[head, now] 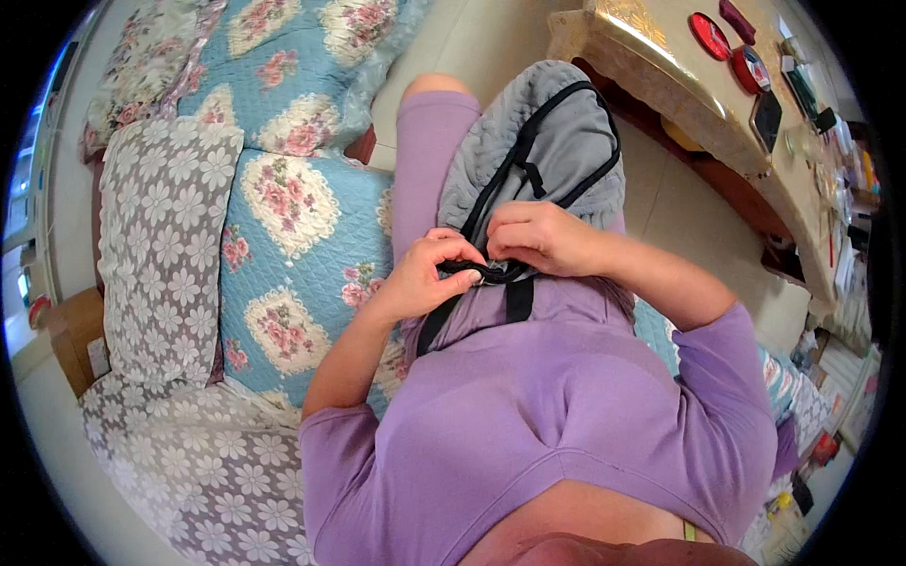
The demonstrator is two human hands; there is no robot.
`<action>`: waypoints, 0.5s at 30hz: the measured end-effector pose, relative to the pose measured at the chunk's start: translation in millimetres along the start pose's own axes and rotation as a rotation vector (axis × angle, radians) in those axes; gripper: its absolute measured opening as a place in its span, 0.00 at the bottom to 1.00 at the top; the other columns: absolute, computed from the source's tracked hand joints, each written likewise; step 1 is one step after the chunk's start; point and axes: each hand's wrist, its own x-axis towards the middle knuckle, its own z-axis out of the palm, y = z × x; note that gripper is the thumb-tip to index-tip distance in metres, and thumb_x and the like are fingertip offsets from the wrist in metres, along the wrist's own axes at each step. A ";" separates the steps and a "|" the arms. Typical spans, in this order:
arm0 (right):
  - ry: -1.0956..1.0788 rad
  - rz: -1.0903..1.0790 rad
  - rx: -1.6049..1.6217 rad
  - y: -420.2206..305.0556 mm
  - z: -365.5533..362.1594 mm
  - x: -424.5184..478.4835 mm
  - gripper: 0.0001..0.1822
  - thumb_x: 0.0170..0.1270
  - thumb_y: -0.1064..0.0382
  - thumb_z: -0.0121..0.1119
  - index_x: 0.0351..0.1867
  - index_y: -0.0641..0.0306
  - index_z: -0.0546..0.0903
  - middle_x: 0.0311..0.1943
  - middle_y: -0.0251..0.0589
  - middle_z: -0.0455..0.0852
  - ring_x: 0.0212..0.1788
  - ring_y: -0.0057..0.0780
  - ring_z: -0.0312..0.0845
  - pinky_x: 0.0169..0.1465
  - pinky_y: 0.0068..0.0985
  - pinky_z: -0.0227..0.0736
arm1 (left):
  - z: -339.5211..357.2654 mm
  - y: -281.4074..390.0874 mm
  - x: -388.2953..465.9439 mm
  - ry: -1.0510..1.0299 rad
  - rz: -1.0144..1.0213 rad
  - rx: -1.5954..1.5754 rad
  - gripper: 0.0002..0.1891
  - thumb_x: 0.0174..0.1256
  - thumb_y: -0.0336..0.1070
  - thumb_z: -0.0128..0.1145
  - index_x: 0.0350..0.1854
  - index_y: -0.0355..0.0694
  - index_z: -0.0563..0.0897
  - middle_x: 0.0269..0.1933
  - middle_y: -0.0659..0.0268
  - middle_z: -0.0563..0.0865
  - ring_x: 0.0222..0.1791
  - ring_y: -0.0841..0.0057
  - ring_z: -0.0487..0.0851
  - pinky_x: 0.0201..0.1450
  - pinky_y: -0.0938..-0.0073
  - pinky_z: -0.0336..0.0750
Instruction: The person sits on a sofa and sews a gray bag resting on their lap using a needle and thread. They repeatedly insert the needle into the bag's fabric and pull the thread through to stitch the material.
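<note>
A grey plush fabric piece with black edging lies across the person's lap, its smooth grey side partly turned up. My left hand pinches a gathered stretch of the black edging between thumb and fingers. Close beside it, my right hand is curled over the fabric, fingertips drawn together near the same edge. Whatever lies between those fingertips is hidden. Two black straps, one of them a short strap, run from the edging over the purple clothing.
Left of the lap is a seat with a blue quilted floral cover and a grey flower-patterned cushion. A table with a gold-patterned cloth stands at the upper right. On it are an open round red tin, a dark phone-like object and several small items.
</note>
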 end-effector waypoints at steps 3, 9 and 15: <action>0.002 -0.105 -0.188 4.7 -1.7 0.3 0.08 0.55 0.74 0.67 0.36 0.63 0.81 0.38 0.41 0.83 0.43 0.42 0.82 0.43 0.34 0.78 | -1.8 5.0 1.1 0.002 -0.029 -0.047 0.08 0.59 0.31 0.68 0.41 0.39 0.88 0.33 0.67 0.86 0.42 0.71 0.79 0.55 0.69 0.71; -0.033 -0.098 -0.039 5.1 10.2 2.3 0.08 0.56 0.74 0.66 0.36 0.64 0.80 0.38 0.40 0.83 0.44 0.43 0.81 0.45 0.36 0.78 | 0.5 2.4 1.5 0.031 -0.049 -0.020 0.08 0.59 0.30 0.69 0.39 0.36 0.85 0.31 0.66 0.85 0.39 0.73 0.81 0.49 0.72 0.73; 0.116 -0.278 -0.459 -27.3 -8.3 12.7 0.10 0.54 0.65 0.66 0.38 0.62 0.83 0.36 0.38 0.83 0.44 0.42 0.80 0.53 0.36 0.76 | 3.9 -1.9 2.9 0.056 -0.151 -0.202 0.08 0.63 0.26 0.68 0.41 0.32 0.83 0.33 0.65 0.86 0.36 0.80 0.84 0.43 0.75 0.79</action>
